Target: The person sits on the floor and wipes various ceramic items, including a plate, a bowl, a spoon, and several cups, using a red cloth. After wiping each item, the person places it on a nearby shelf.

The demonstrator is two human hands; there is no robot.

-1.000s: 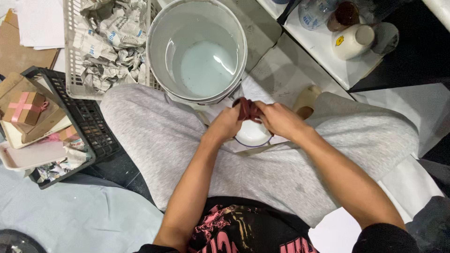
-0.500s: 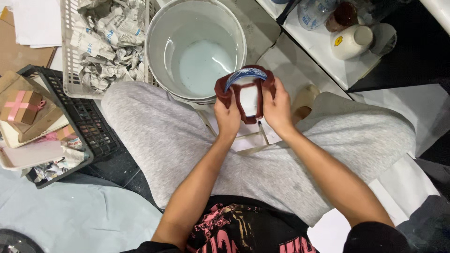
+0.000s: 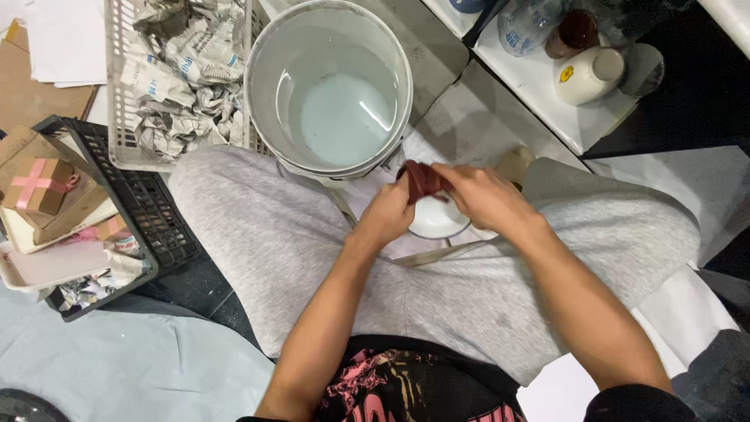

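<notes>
I sit cross-legged in grey trousers. My left hand (image 3: pixel 388 212) and my right hand (image 3: pixel 482 195) meet in front of my knees, both closed on a bunched dark red cloth (image 3: pixel 423 179). Just under the cloth sits a small white bowl (image 3: pixel 436 219), partly hidden by my fingers. Directly beyond my hands stands a white bucket (image 3: pixel 266 109) holding cloudy water.
A white wire basket (image 3: pixel 117 94) of crumpled paper lies left of the bucket. A black crate (image 3: pixel 152 211) with a small box and papers is at far left. A white tray (image 3: pixel 547 94) at upper right holds a cream jar (image 3: pixel 587 76) and bottles.
Half a second ago the cloth was stretched open between my raised hands. Both hands have since dropped toward the bowl and the cloth is bunched up again.
</notes>
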